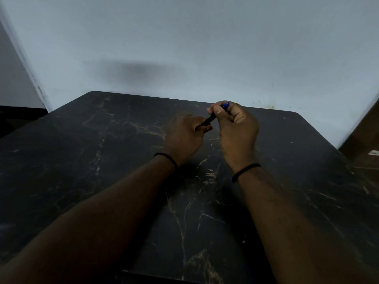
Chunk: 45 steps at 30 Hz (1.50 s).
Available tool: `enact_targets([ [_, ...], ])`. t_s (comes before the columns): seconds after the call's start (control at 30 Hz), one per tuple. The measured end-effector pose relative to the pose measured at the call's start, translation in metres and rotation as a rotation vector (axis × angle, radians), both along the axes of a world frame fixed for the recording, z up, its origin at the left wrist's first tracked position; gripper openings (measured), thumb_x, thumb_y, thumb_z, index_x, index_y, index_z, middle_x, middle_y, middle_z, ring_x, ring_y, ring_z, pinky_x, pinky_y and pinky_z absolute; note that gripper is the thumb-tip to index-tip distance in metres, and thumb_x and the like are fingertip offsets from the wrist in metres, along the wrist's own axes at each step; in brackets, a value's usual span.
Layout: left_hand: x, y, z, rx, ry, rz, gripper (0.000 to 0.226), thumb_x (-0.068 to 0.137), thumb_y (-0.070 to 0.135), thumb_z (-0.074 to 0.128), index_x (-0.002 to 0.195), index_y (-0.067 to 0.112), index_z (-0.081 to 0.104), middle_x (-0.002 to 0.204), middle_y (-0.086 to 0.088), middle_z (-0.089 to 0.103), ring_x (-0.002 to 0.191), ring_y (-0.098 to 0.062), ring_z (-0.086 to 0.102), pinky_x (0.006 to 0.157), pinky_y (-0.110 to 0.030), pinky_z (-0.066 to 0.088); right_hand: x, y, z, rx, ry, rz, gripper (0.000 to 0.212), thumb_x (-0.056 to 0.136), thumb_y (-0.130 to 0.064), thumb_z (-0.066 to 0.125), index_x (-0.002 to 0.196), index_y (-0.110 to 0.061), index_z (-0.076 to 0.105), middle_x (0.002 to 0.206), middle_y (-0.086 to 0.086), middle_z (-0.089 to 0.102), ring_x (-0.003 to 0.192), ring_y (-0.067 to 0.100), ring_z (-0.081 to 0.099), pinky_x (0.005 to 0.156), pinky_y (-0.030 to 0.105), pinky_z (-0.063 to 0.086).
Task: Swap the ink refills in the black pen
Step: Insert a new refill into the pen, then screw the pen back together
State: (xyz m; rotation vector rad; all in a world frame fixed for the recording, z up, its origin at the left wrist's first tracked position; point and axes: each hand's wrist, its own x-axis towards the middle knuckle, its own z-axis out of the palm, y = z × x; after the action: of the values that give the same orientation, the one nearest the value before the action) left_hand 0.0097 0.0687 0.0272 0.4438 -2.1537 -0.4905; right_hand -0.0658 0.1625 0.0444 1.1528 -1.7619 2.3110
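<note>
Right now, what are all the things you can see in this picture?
pen: one, black, held in the air between both hands over the far part of the table
blue part: one, blue, sticking out of the top of the right hand; what it is cannot be told
table: one, black marble look with pale veins, fills the lower picture
wall: one, pale grey-blue, behind the table
wristbands: two, black, one on each wrist
left hand: one, grips the pen's lower end
right hand: one, pinches the pen's upper end
</note>
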Motion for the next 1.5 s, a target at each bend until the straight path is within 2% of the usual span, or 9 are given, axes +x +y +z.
enact_targets([
  [0.13,-0.002,-0.004,-0.002,0.031,0.050,0.002,0.017,0.087,0.024,0.071,0.071,0.018,0.069,0.054,0.013,0.049,0.049,-0.003,0.041,0.053,-0.025,0.031,0.002,0.001,0.002,-0.044,-0.036,0.061,0.013,0.095,-0.005,0.063,0.103,-0.011,0.071,0.090,-0.001,0.074,0.088,0.002,0.071,0.076,0.012,0.051],
  [0.3,0.001,-0.003,-0.001,0.169,0.154,-0.128,0.027,0.080,0.044,0.067,0.091,0.022,0.077,0.067,-0.003,0.071,0.058,-0.021,0.064,0.054,-0.040,0.052,-0.001,-0.002,-0.007,0.127,0.034,0.080,0.016,0.097,-0.013,0.061,0.109,-0.010,0.072,0.099,0.003,0.075,0.096,0.013,0.070,0.086,0.028,0.056],
  [0.4,0.004,-0.006,0.000,0.147,0.126,-0.084,0.038,0.085,0.050,0.058,0.088,0.015,0.074,0.076,-0.004,0.070,0.065,-0.019,0.062,0.057,-0.035,0.050,-0.005,-0.002,-0.009,0.074,0.043,-0.016,0.011,0.098,-0.016,0.059,0.097,-0.023,0.068,0.090,-0.006,0.073,0.086,0.004,0.068,0.077,0.017,0.053],
  [0.53,0.011,-0.021,-0.001,0.303,0.222,0.165,0.038,0.101,0.036,0.049,0.085,0.007,0.067,0.075,-0.015,0.064,0.070,-0.034,0.063,0.065,-0.047,0.055,-0.013,-0.003,-0.015,0.116,0.101,-0.164,0.007,0.098,-0.026,0.058,0.094,-0.026,0.064,0.083,-0.013,0.068,0.078,-0.004,0.062,0.069,0.011,0.049],
  [0.7,0.018,-0.028,0.000,0.146,-0.195,0.385,0.040,0.091,0.038,0.061,0.069,0.005,0.066,0.069,-0.014,0.067,0.064,-0.028,0.064,0.063,-0.035,0.055,-0.014,-0.008,-0.023,0.189,0.131,-0.175,0.014,0.096,-0.034,0.061,0.101,-0.021,0.066,0.089,-0.008,0.070,0.084,0.008,0.066,0.077,0.033,0.057],
  [0.9,0.016,-0.034,0.003,-0.041,-0.546,0.457,0.040,0.082,0.048,0.070,0.083,0.008,0.068,0.084,-0.012,0.068,0.083,-0.028,0.066,0.078,-0.039,0.057,-0.013,-0.007,-0.023,0.198,0.146,-0.175,0.014,0.096,-0.033,0.063,0.101,-0.020,0.066,0.087,-0.009,0.069,0.082,0.006,0.065,0.075,0.028,0.055],
  [1.17,0.011,-0.031,0.007,-0.102,-0.668,0.370,0.039,0.085,0.045,0.069,0.067,0.014,0.054,0.077,-0.006,0.059,0.076,-0.024,0.059,0.073,-0.036,0.054,-0.010,-0.006,-0.022,0.220,0.168,-0.155,0.008,0.095,-0.033,0.064,0.097,-0.025,0.064,0.085,-0.011,0.068,0.079,0.001,0.063,0.066,0.008,0.046],
  [1.37,0.006,-0.025,0.006,-0.199,-0.708,0.298,0.043,0.092,0.042,0.061,0.062,0.020,0.038,0.073,-0.002,0.047,0.074,-0.020,0.050,0.067,-0.035,0.046,-0.009,-0.005,-0.022,0.225,0.187,-0.152,0.008,0.095,-0.033,0.064,0.097,-0.025,0.065,0.083,-0.011,0.068,0.079,0.001,0.064,0.065,0.007,0.046],
  [1.5,0.004,-0.023,0.002,-0.103,-0.569,0.230,0.042,0.095,0.045,0.056,0.067,0.013,0.055,0.068,-0.005,0.054,0.067,-0.021,0.054,0.062,-0.033,0.045,-0.008,-0.006,-0.022,0.231,0.198,-0.143,0.009,0.095,-0.032,0.064,0.097,-0.023,0.065,0.084,-0.009,0.069,0.079,0.003,0.064,0.065,0.008,0.046],
])
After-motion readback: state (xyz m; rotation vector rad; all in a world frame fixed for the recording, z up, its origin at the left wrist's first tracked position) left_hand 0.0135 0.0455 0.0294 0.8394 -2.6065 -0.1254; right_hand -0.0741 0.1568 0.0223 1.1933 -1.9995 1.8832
